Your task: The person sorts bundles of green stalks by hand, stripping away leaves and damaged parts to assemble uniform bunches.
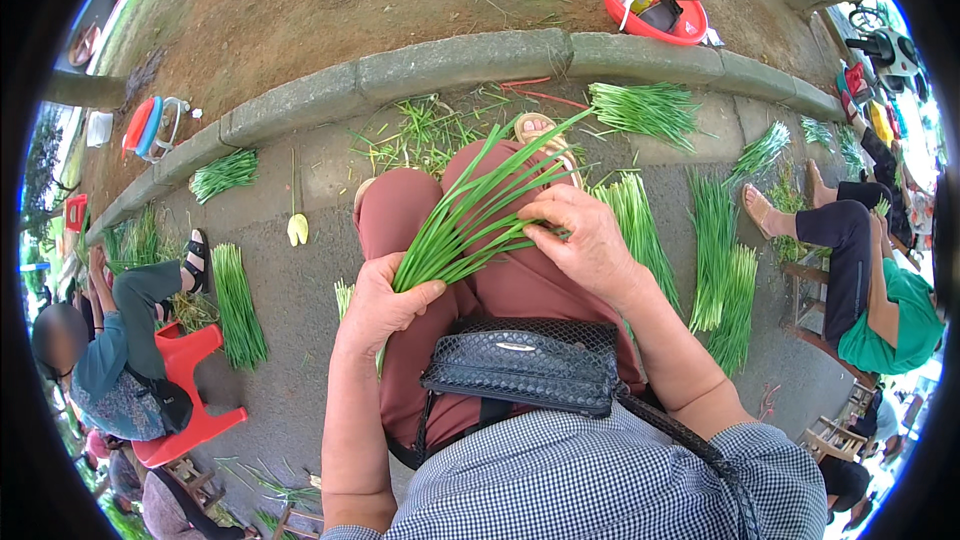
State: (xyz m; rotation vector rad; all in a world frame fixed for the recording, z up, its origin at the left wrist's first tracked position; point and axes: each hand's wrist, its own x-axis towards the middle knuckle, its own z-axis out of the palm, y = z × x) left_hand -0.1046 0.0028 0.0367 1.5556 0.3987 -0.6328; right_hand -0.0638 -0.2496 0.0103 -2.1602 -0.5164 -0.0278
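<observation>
My left hand grips a fanned bunch of green garlic chives near one end, thumb laid across it. The long flat leaves spread up and right over my knees. At the right side of the fan, my right hand pinches a few leaf ends between thumb and fingers. A black woven-pattern leather bag rests on my lap. Just right of my leg lies a thick pile of chives, partly hidden by my right arm. Loose trimmings are strewn on the ground beyond my knees.
Chive bundles lie on the pavement at left and right. A stone curb crosses ahead, with a red basin by it. Seated people flank me, one on a red plastic stool, another on a wooden chair.
</observation>
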